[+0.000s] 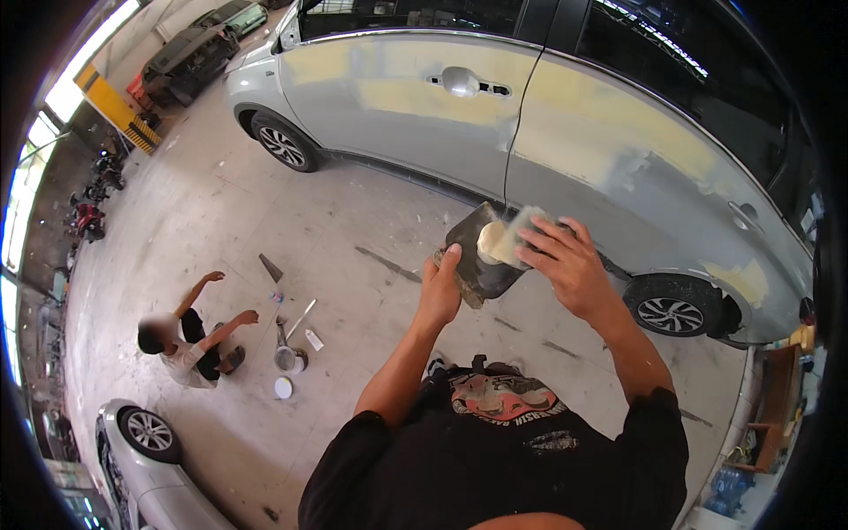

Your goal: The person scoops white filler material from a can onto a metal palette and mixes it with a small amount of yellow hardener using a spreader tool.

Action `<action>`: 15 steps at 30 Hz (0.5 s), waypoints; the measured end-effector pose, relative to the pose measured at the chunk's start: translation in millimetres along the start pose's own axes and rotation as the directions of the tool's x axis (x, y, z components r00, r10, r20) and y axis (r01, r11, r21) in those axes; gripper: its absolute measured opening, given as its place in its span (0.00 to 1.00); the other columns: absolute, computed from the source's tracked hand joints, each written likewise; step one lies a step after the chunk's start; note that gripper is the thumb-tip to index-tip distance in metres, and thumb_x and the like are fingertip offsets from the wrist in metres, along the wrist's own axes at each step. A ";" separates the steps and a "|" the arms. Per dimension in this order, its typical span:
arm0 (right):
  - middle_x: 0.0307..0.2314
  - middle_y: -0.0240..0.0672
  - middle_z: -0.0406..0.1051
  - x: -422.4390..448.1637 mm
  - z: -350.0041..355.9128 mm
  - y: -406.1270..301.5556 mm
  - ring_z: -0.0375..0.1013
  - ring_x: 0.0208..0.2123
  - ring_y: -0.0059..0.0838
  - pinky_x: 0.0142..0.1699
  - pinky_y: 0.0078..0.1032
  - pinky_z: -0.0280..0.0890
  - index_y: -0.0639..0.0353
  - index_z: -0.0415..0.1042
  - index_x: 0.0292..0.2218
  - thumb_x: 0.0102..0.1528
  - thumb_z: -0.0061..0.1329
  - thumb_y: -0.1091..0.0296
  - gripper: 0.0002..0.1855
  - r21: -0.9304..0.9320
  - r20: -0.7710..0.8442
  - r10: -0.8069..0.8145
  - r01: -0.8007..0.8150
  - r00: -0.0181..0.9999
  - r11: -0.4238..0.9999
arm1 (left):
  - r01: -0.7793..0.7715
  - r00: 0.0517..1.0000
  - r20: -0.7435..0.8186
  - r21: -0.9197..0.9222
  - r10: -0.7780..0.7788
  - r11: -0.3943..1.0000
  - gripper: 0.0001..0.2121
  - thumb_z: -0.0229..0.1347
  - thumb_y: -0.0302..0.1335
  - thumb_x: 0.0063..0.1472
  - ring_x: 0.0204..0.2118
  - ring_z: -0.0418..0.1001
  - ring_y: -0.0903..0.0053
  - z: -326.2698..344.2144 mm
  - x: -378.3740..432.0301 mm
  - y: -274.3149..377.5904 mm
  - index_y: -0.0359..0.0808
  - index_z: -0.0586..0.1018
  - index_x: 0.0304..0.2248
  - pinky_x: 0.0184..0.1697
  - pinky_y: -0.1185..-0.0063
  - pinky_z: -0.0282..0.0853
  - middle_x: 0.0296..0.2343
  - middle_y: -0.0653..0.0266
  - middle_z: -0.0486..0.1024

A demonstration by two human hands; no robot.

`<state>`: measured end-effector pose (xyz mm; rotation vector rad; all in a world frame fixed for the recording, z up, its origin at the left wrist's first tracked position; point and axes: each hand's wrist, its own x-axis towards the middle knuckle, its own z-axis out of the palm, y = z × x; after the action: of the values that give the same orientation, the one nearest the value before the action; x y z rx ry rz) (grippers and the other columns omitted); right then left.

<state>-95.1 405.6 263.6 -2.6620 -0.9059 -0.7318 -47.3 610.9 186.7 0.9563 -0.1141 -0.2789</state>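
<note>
My left hand (442, 286) grips the edge of a dark, worn mixing board (467, 232), thumb on top. A mound of cream-coloured body filler (491, 242) sits on the board. In my right hand (566, 262) is a greyish, translucent filler spreader (527, 222), its edge against the filler; its far part is hidden by my fingers. Beyond both hands stands a silver car (411, 139). Yellowish filler patches (596, 119) run across its two doors, with grey smears near the patches' lower edge.
At left a person (182, 344) squats near an open tin (290, 359), a round lid (283, 387), a small tube (314, 340) and a flat strip (302, 322). Another silver car (159, 483) stands lower left. A wooden shelf (772, 411) and water bottles (729, 490) line the right edge.
</note>
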 end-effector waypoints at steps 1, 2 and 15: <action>0.40 0.33 0.68 14.0 3.0 -12.2 0.62 0.47 0.34 0.49 0.36 0.52 0.53 0.70 0.37 0.42 0.42 0.80 0.18 -0.020 -0.006 -0.023 0.023 1.000 1.000 | -0.009 1.000 -0.010 0.042 0.010 0.999 0.15 0.42 0.31 0.59 0.34 0.71 0.73 -6.5 -1.3 1.3 0.28 0.66 0.41 0.36 0.77 0.69 0.34 0.57 0.70; 0.40 0.33 0.68 26.6 5.3 -18.3 0.62 0.47 0.34 0.49 0.36 0.52 0.53 0.70 0.37 0.43 0.42 0.80 0.17 -0.047 -0.024 -0.052 0.051 0.998 0.998 | -0.041 0.999 -0.016 0.096 0.043 0.995 0.14 0.42 0.31 0.59 0.33 0.70 0.76 -9.0 -1.2 7.6 0.27 0.67 0.40 0.35 0.79 0.67 0.33 0.59 0.70; 0.44 0.32 0.64 85.1 40.0 -46.2 0.59 0.50 0.36 0.51 0.34 0.54 0.54 0.68 0.40 0.44 0.44 0.77 0.19 0.434 -0.108 -0.057 0.099 0.993 0.896 | -0.059 0.995 0.057 -0.367 0.086 0.928 0.17 0.43 0.31 0.59 0.38 0.71 0.70 -63.6 2.7 37.6 0.27 0.65 0.43 0.40 0.74 0.68 0.38 0.55 0.69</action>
<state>-50.5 499.3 277.4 -2.1889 -1.0186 -0.5783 -23.9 680.9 181.0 0.5705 -0.1576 -0.2551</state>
